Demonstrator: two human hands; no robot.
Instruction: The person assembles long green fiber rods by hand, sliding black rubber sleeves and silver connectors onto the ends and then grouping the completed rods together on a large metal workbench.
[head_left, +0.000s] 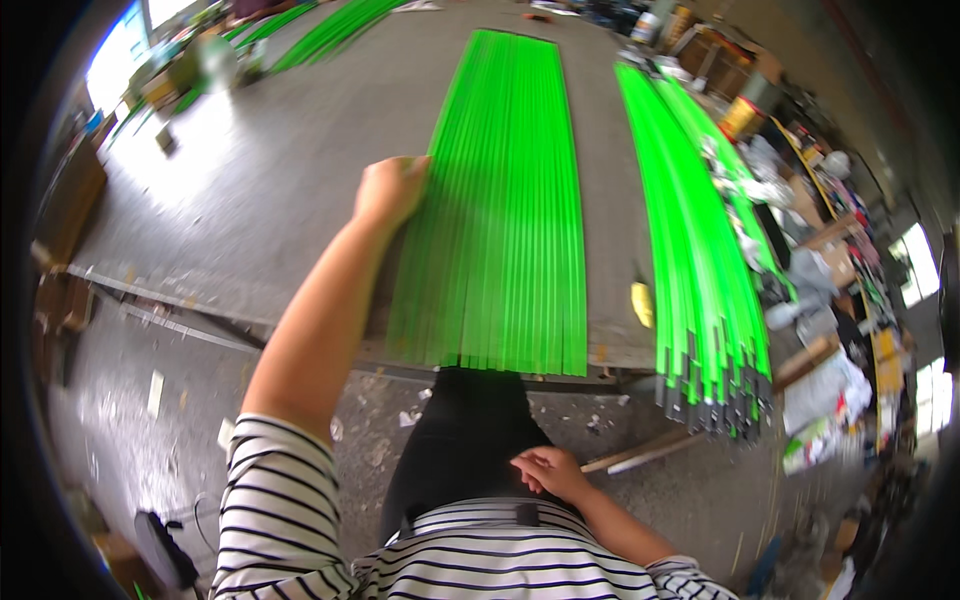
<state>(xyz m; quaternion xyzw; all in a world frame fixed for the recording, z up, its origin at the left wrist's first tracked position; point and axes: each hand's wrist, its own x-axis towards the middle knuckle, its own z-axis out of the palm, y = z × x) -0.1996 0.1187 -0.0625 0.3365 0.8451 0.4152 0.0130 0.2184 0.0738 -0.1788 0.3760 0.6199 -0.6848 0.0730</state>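
Note:
A flat row of long, thin green strips (517, 187) lies side by side on a grey worktable (300, 150), its near ends at the table's front edge. My left hand (394, 187) is at the left border of this row, its fingertips against the outer strips; whether they pinch one is unclear. Near my waist, off the table, my right hand (550, 471) has loosely curled fingers and holds nothing visible. To the right, a thick bundle of green rods (694, 225) with dark near ends overhangs the front edge. A yellow-handled tool (641, 302) rests between row and bundle.
More green strips (337, 30) lie at the table's far left, near a partly visible person (255, 7). Clutter, plastic bags (814, 277) and boxes line the right side. Wooden sticks (645, 450) are low at the right, beneath the table's edge. A dark padded seat (161, 551) stands lower left.

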